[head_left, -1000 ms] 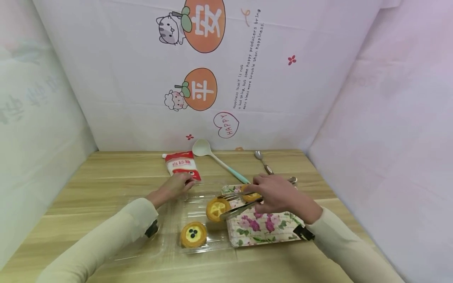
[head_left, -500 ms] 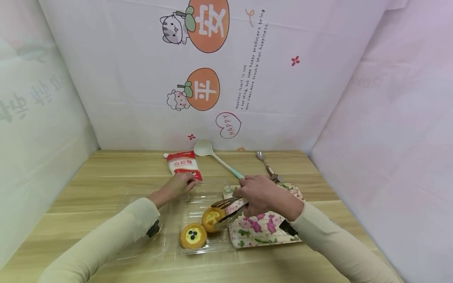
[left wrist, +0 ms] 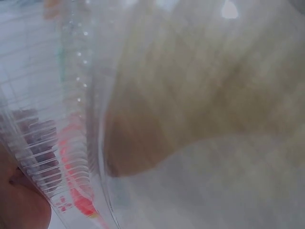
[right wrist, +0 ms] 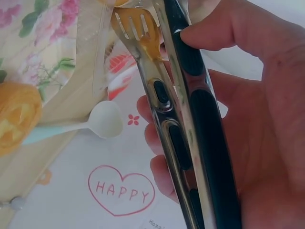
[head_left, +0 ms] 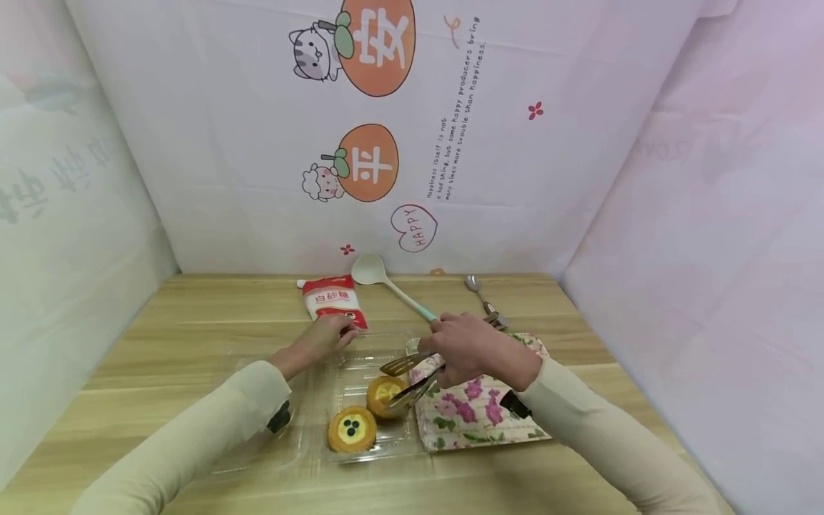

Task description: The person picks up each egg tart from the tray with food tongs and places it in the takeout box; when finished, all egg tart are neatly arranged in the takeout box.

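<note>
The right hand (head_left: pixel 466 350) grips a pair of metal tongs (right wrist: pixel 183 109) with dark inlaid grips, the thumb along one arm and the fingers about the other; the tongs stand partly apart. Their slotted ends reach over a fruit tart (head_left: pixel 381 395), one end at its near side and the other behind it; whether they pinch it cannot be told. The left hand (head_left: pixel 315 340), fingers bent inward, is at the back of a clear plastic box (head_left: pixel 402 450); whether it grips the plastic is unclear, and ribbed clear plastic blurs much of the left wrist view.

The fruit tart is in the box, just beside a blueberry tart (head_left: pixel 352 429) nearer the front edge. Right of the box lies a floral tray (head_left: pixel 466 429). The right wrist view shows another tart (right wrist: pixel 16 117) by the tray's edge, cut off at the side.

Behind the left hand lies a red and white sugar bag (head_left: pixel 330 295). Farther out on the wooden counter (head_left: pixel 212 307) are a pale ladle (head_left: pixel 368 270) with a mint handle and a small spoon (head_left: pixel 473 283). A printed white cloth (head_left: pixel 257 157) rises behind.
</note>
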### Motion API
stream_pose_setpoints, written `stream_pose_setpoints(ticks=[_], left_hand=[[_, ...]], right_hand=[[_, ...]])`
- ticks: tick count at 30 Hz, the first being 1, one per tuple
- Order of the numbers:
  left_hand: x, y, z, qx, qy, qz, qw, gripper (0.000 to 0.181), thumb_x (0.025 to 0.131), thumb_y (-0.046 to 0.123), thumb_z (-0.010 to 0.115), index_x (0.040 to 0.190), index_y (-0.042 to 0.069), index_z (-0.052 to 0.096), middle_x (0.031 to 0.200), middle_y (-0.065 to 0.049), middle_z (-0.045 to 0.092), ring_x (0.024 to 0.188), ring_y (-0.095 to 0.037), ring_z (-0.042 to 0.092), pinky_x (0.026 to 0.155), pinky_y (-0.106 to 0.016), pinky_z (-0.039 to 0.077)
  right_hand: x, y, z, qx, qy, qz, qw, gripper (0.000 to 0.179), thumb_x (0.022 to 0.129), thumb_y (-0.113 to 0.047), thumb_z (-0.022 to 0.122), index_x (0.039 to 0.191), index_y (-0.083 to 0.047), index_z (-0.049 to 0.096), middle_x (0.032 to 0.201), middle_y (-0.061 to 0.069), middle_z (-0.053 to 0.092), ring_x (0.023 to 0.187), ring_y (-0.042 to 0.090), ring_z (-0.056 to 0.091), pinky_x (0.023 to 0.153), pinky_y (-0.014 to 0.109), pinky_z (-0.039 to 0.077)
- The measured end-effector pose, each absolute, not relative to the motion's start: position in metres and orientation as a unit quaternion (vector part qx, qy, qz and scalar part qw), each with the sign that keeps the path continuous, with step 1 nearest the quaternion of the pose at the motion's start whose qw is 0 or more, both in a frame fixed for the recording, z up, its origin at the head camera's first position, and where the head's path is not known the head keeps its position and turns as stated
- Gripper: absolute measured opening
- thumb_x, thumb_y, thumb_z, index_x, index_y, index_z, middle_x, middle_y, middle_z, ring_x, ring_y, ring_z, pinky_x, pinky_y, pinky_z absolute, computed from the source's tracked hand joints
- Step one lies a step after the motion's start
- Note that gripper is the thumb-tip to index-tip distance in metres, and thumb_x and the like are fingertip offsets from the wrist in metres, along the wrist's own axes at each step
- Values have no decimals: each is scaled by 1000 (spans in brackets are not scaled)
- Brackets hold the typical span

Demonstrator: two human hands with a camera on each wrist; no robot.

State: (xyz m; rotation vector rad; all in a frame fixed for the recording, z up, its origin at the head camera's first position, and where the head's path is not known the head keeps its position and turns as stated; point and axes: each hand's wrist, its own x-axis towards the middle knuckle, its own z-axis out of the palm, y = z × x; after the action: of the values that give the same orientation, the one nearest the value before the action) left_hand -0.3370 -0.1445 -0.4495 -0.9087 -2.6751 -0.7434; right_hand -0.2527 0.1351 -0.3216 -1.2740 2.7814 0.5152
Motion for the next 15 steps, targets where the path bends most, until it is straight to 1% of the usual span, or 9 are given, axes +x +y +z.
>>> stream_pose_setpoints(ticks=[3, 6, 11, 15], left_hand=[[-338, -143, -453, -311, -910, -253, 111, 6, 88, 8, 70, 89, 3, 69, 75, -3, 65, 65, -10, 57, 61, -25, 49], [-338, -142, -455, -312, -910, -250, 114, 7, 88, 9, 70, 90, 2, 69, 76, -4, 66, 66, -11, 57, 62, -25, 50], [-337, -143, -453, -312, -907, -253, 127, 6, 87, 7, 71, 88, 2, 69, 75, -4, 65, 65, -12, 57, 61, -27, 50], [-336, -144, -451, -308, -909, -255, 120, 6, 89, 8, 70, 88, 2, 69, 74, -3, 64, 65, -11, 56, 61, -27, 49]], right_hand=[[-254, 133, -324, -405, 896, 178, 30, 45, 76, -39, 73, 119, -28, 67, 93, -1, 61, 85, 19, 54, 57, 34, 43], [-251, 131, -324, -403, 895, 190, 35, 42, 76, -41, 73, 116, -30, 68, 92, -3, 61, 85, 18, 55, 56, 33, 44], [-246, 131, -323, -406, 892, 197, 34, 40, 78, -45, 72, 114, -30, 69, 93, -3, 62, 88, 18, 57, 61, 34, 48], [-240, 134, -321, -403, 895, 189, 27, 42, 76, -42, 74, 114, -28, 69, 88, -4, 59, 85, 16, 55, 65, 33, 47]])
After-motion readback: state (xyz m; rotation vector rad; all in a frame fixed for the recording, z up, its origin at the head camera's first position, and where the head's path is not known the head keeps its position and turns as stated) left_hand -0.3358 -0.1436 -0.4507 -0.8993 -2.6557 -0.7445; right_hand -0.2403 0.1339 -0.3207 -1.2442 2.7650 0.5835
